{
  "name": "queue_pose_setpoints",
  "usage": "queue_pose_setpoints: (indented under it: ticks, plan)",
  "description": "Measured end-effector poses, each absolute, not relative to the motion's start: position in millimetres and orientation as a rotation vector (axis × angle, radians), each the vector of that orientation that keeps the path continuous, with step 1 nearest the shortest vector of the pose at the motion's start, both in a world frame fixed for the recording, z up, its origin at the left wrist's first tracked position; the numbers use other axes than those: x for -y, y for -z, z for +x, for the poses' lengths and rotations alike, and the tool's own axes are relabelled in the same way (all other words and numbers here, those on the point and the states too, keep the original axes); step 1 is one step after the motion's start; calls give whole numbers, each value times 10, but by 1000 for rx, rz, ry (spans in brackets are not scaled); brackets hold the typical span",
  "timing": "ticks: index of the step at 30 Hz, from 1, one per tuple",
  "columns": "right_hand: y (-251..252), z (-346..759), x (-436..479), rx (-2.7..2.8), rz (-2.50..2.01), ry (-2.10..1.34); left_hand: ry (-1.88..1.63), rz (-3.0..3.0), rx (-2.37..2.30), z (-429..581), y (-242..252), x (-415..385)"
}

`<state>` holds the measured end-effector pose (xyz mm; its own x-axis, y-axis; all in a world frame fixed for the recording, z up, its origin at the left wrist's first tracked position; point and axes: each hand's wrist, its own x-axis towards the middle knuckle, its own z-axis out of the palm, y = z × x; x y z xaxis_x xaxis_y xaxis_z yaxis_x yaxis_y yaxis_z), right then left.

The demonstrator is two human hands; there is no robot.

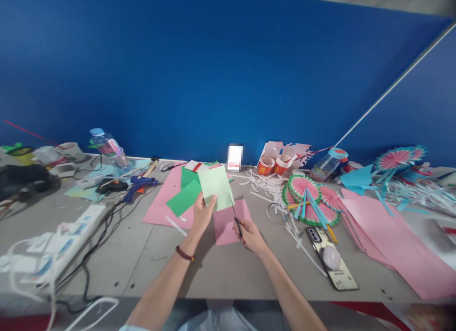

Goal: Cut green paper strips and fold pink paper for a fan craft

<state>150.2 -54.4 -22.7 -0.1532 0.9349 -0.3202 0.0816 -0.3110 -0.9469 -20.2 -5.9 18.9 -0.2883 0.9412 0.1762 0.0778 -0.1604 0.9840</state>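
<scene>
Pinched in my left hand (204, 211) is a light green sheet of paper (215, 188), raised above the table. My right hand (249, 233) grips a pair of scissors (237, 222) by its dark handles. The blades meet the sheet's right edge, where a thin strip stands slightly apart. Beneath the hands lies a pink paper square (228, 236). A darker green paper (183, 199) rests left of my left hand, on a larger pink sheet (156, 212).
At left are a power strip (71, 241), a blue glue gun (137, 187) and a plastic bottle (109, 146). To the right sit red paper cups (266, 165), white paper strips (265, 186), watermelon-patterned paper fans (306, 193), a phone (342, 276) and pink sheets (399, 241).
</scene>
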Motion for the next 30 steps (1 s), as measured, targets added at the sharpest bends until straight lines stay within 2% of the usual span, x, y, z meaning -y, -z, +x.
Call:
queue_pose_setpoints:
  ticks: [30]
  plan:
    - [94, 1473, 560, 1213, -1411, -1503, -1526, 1211, -1403, -205, -177, 58]
